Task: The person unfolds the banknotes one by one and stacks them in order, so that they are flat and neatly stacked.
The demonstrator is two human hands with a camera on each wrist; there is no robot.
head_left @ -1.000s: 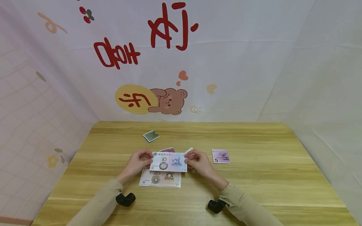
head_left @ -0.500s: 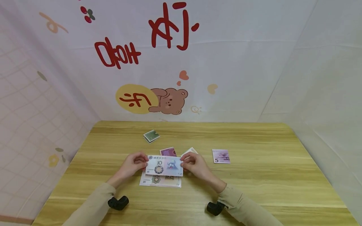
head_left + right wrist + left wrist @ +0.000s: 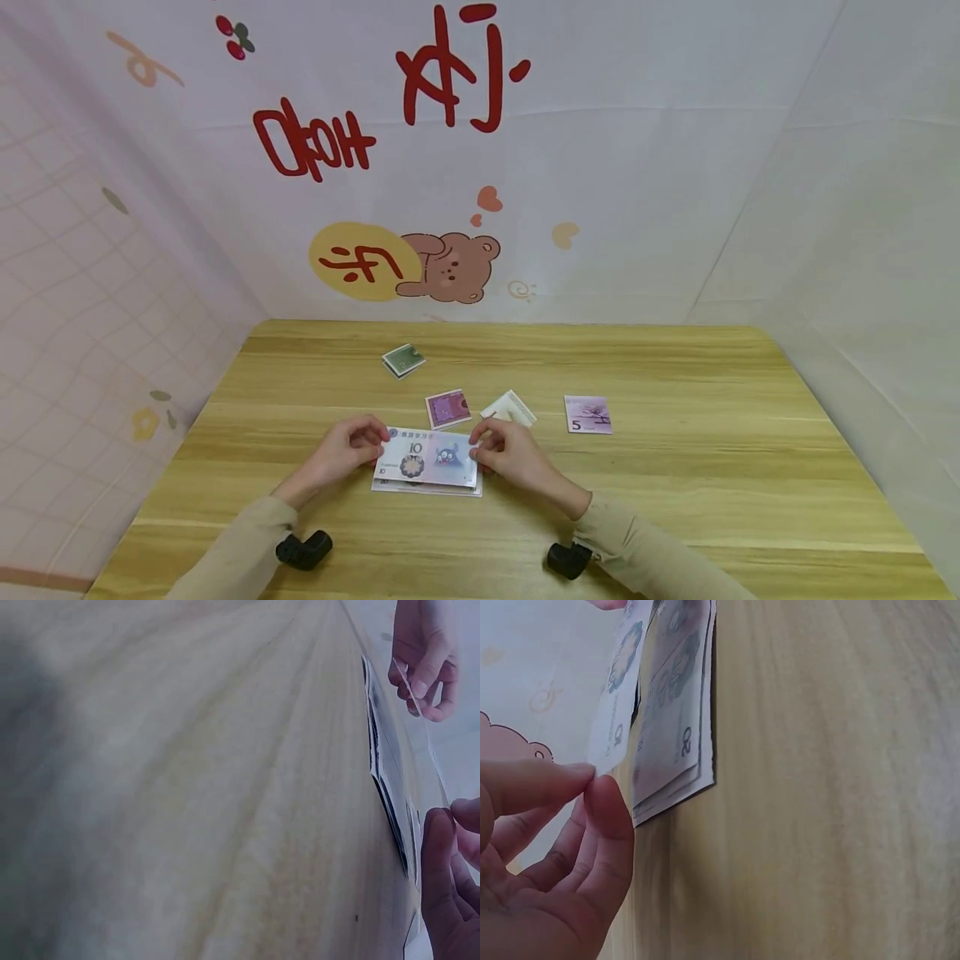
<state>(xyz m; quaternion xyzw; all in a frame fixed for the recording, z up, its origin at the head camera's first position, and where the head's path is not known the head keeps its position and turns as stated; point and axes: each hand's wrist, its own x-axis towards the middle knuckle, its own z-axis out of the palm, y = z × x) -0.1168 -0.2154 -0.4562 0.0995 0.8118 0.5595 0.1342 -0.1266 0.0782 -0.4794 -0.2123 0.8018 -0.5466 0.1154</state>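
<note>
A play banknote marked 10 [image 3: 427, 458] is stretched between both hands, low over a small stack of notes. My left hand [image 3: 347, 450] pinches its left edge between thumb and fingertip, and my right hand [image 3: 513, 454] pinches the right edge. In the left wrist view, the note marked 20 [image 3: 671, 735] tops the stack on the table, with a gap between it and the held 10 note [image 3: 619, 697]. The head view leaves only the stack's lower edge showing. Seen edge-on in the right wrist view, the held note appears as a thin line.
Beyond the hands lie a folded magenta note [image 3: 448, 409] and a pale folded note [image 3: 510, 407]. A folded green note [image 3: 403, 360] is farther back on the wooden table [image 3: 712, 467]. To the right is a purple note marked 5 [image 3: 588, 414]. A printed curtain [image 3: 630, 167] hangs behind.
Both hands have brought the 10 note left and toward the person, so it now covers most of the 20 note. The magenta and pale folded notes have come into fuller view.
</note>
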